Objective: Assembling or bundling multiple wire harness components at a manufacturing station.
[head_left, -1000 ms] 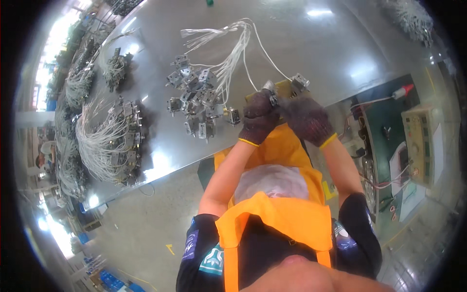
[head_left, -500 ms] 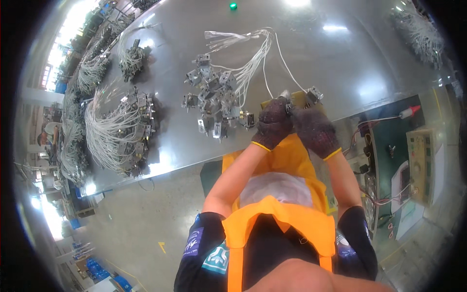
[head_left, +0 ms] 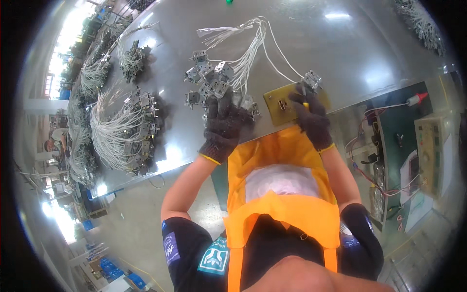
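My left hand (head_left: pixel 224 127), in a dark knitted glove, reaches into a cluster of small metal box-shaped switch units (head_left: pixel 206 80) with white wires (head_left: pixel 250 53). Its fingers are spread over the near units, partly covering them. By the plate's right side my right hand (head_left: pixel 313 119), gloved alike, is closed around a slim tool (head_left: pixel 306 105) with a yellow part; its kind is unclear. Under and beside this hand lies a yellow-brown plate (head_left: pixel 275 114) with small metal pieces (head_left: pixel 283 103) at its middle. One wired unit (head_left: pixel 312 79) sits just beyond the right fingertips.
Further wired bundles lie to the left, one large (head_left: pixel 116 131) and one small (head_left: pixel 131 63). Another bundle (head_left: pixel 421 27) is at the far right. Beyond the grey table's near edge, right, stand a control box (head_left: pixel 428 155) and a red-tipped lead (head_left: pixel 416 99).
My left hand has left the plate and moved left onto the cluster. My right hand has shifted slightly right, uncovering the plate's middle.
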{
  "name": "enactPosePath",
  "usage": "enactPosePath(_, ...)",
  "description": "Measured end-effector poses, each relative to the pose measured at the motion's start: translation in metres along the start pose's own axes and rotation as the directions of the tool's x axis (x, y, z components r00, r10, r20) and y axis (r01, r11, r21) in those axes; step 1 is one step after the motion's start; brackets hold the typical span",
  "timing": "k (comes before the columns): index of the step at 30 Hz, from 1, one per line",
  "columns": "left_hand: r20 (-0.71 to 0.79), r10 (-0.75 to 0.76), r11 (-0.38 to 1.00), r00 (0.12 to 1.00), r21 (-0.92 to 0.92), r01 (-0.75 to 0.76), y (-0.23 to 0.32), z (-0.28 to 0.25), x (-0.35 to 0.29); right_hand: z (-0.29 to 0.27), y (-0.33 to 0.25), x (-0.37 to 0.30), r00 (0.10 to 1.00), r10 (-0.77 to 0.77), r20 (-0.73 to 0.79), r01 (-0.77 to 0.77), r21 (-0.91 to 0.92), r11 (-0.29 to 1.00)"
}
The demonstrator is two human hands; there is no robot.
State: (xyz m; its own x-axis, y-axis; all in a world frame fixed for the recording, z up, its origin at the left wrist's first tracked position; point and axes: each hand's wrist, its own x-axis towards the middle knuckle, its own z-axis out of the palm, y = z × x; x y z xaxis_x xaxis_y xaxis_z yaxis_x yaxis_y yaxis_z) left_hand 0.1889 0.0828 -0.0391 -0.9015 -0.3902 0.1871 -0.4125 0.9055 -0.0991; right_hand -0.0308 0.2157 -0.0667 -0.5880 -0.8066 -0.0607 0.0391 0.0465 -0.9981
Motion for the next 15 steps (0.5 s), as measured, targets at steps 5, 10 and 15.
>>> enactPosePath(5,-0.101,0.074,0.996,0.992,0.061,-0.068,0.003,0.002,0.017,0.068,0.065,0.062,0.762,-0.629,0.155,0.639,-0.339,0.69)
enactPosePath(10,-0.173,-0.03,0.99,0.984,-0.138,0.006,-0.034,0.001,0.017,0.075,0.007,0.077,0.701,0.174,0.692,-0.568,0.394,0.723)
enactPosePath(15,-0.261,-0.081,0.957,0.962,-0.29,0.002,-0.056,0.002,0.026,0.101,0.033,0.091,0.718,0.096,0.69,-0.4,0.296,0.867)
